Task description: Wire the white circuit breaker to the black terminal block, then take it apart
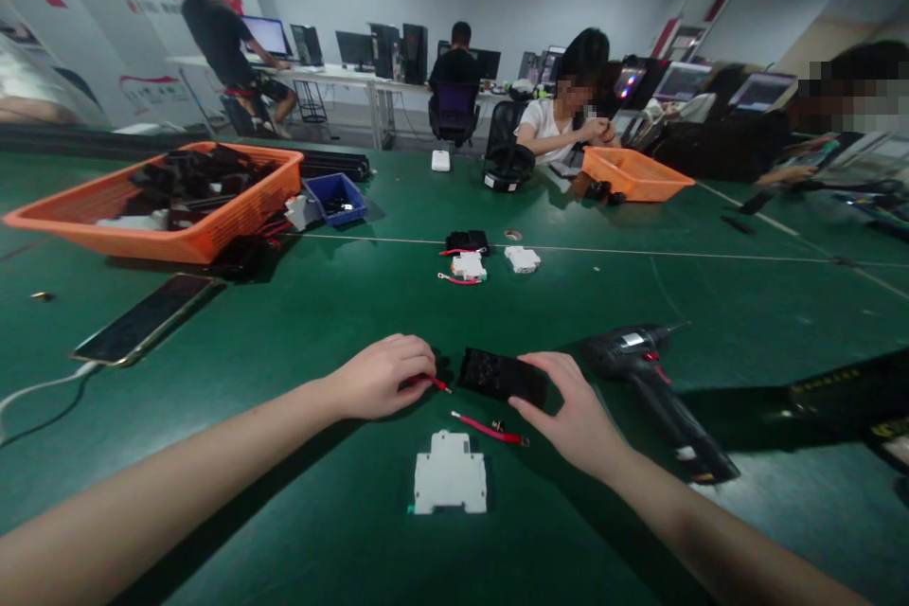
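Note:
Fingers closed, my left hand (389,376) grips a short red wire, whose tip pokes out to the right; the rest is hidden under the fingers. My right hand (579,412) holds a black rectangular plastic part (497,373) by its right end, thumb in front and fingers behind. Just below lies a second red wire (490,427) with metal ends, beside a small metal piece (498,425). Nearer to me, a white circuit breaker (451,475) lies flat on the green table. To the right of my right hand rests a black electric screwdriver (657,388).
An orange basket (248,213) of black parts and a blue bin (336,201) stand at left, behind a phone (146,320) on a cable. Farther off lie white breakers (523,258) and a black part (467,241). A co-worker (561,118) sits across by another orange basket (635,175).

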Demonstrator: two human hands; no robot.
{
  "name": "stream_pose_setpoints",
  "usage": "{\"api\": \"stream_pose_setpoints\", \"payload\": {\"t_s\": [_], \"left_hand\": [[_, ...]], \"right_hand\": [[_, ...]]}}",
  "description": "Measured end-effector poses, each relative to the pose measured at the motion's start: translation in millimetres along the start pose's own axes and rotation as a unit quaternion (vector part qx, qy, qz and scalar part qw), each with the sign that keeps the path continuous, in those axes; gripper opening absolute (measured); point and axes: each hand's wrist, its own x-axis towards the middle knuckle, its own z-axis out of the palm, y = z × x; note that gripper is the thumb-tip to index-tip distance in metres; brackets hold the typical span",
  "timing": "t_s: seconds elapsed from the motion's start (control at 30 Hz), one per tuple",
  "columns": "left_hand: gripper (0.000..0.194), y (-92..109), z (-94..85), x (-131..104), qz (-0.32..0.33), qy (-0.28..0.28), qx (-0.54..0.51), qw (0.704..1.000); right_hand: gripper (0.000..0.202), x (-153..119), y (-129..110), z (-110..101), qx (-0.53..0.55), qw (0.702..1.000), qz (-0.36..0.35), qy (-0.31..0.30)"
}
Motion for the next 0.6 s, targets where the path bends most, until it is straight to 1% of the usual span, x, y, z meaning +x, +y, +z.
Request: {"api": "stream_pose_setpoints", "payload": {"t_s": [0.13, 0.27, 0.33, 0.6], "left_hand": [[0.019, -0.7, 1.9, -1.5, 0.014, 0.023, 0.013, 1.0], [0.021, -3.5, 3.6, -2.6, 0.033, 0.07, 0.063, 0.995], [0.022, -5.1, 4.0, -2.3, 0.031, 0.081, 0.084, 0.993], [0.023, -9.5, 8.4, -2.1, 0.034, 0.061, 0.118, 0.991]], "right_hand": [[0.036, 1.5, 1.0, -0.7, 0.017, 0.999, 0.028, -0.009], [0.035, 2.3, 1.2, -0.9, 0.021, 0.999, 0.035, -0.016], [0.035, 2.3, 0.4, -1.1, 0.018, 0.999, 0.032, -0.018], [0.035, 1.1, -3.0, 0.2, 0.004, 0.999, 0.04, -0.027]]}}
